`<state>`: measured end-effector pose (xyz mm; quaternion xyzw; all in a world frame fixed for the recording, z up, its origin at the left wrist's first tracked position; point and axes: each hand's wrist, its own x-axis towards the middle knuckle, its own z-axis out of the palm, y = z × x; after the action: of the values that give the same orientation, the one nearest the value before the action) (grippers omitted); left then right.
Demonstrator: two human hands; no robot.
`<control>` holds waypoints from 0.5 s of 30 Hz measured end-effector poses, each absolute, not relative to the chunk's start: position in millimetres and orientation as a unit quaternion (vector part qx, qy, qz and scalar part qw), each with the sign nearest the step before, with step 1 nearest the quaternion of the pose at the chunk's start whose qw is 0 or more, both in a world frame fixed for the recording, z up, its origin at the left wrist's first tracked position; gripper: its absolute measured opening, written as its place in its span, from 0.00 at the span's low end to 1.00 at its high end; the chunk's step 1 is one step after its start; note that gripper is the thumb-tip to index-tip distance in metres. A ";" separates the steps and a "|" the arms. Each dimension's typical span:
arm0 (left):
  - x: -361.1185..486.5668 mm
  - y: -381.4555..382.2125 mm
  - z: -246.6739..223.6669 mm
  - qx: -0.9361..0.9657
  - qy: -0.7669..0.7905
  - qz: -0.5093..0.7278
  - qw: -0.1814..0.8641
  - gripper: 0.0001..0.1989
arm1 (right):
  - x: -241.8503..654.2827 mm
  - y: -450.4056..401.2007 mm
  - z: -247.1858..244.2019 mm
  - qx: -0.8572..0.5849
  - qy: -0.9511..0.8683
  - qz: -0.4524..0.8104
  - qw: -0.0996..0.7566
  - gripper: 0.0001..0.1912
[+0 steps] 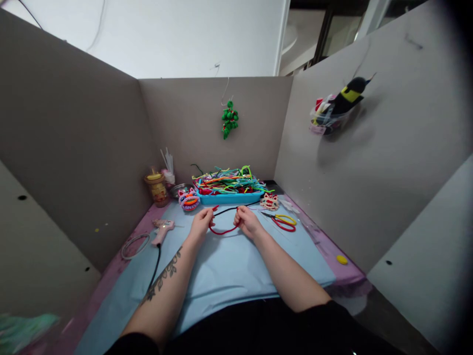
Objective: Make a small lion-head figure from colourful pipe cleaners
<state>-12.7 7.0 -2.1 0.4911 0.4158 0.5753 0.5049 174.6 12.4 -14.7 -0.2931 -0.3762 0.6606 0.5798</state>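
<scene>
Between my two hands a red pipe cleaner (223, 233) sags in a shallow curve above the blue cloth. My left hand (201, 221) is closed in a pinch on its left end, and a short red tip sticks out above the fingers. My right hand (248, 221) pinches the other end. A black pipe cleaner (225, 211) runs between the hands too, and a dark length continues past the right fingers; how it is gripped is hidden. Right of my right hand lie scissors (284, 222) with one yellow and one red handle.
Behind the hands stands a blue tray (231, 198) heaped with coloured pipe cleaners. Fuzzy cat-faced pieces sit at its corners, one purple and orange (188, 200), one cream and red (270, 201). A pink glue gun (162, 230) with its cord lies left, near a jar (157, 190). Grey panels enclose the table.
</scene>
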 end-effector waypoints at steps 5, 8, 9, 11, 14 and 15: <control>-10.4 -0.3 0.0 0.559 0.431 0.521 0.480 0.22 | 168.1 4.7 -14.0 -0.337 -0.533 0.541 0.557 0.16; -9.1 -3.6 2.5 0.575 0.435 0.500 0.480 0.20 | 166.5 0.0 -11.6 -0.331 -0.577 0.493 0.561 0.13; -8.9 -4.5 3.2 0.578 0.438 0.494 0.480 0.20 | 166.0 -1.2 -11.0 -0.328 -0.579 0.487 0.566 0.13; -8.7 -6.0 4.4 0.585 0.440 0.483 0.480 0.19 | 164.9 -2.7 -10.4 -0.327 -0.576 0.484 0.572 0.14; -8.8 -8.1 5.7 0.597 0.433 0.468 0.488 0.17 | 164.4 -3.3 -10.2 -0.339 -0.580 0.484 0.561 0.14; -9.0 -8.6 5.9 0.600 0.430 0.463 0.491 0.17 | 164.6 -3.4 -10.2 -0.345 -0.584 0.486 0.551 0.13</control>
<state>-9.0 -8.6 5.9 0.6001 0.4303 0.4626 0.4906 164.6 -3.4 -10.2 -0.3446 -0.5845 0.4860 0.5509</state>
